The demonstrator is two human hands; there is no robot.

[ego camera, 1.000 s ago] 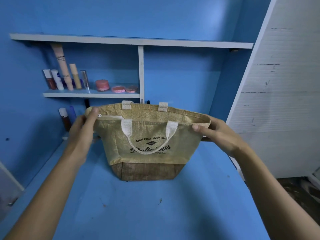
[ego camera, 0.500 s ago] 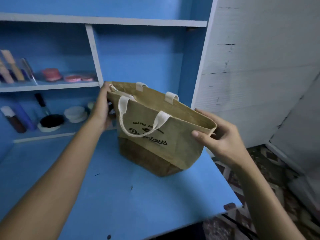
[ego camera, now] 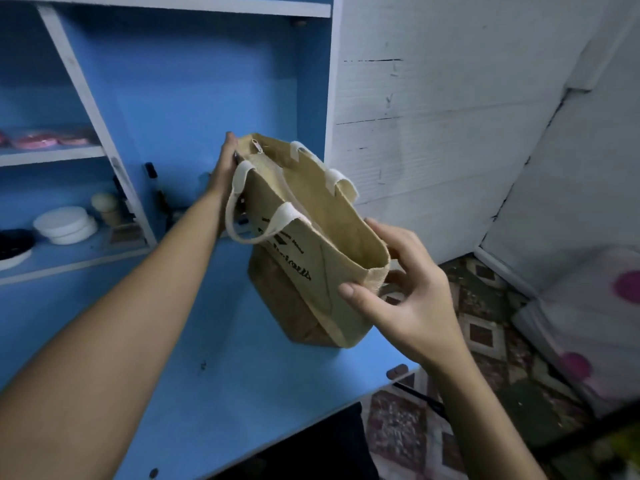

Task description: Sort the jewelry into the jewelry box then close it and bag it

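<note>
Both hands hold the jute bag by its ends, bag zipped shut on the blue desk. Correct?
Not quite. The head view shows the jute bag open at the top, its inside lining visible and the zipper pull at the far end. The rest holds: the left hand and right hand hold its two ends over the blue desk.

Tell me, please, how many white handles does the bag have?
2. The near handle hangs over the printed side of the bag. The far handle lies over the opposite rim, toward the white wall; only its two ends show.
</note>
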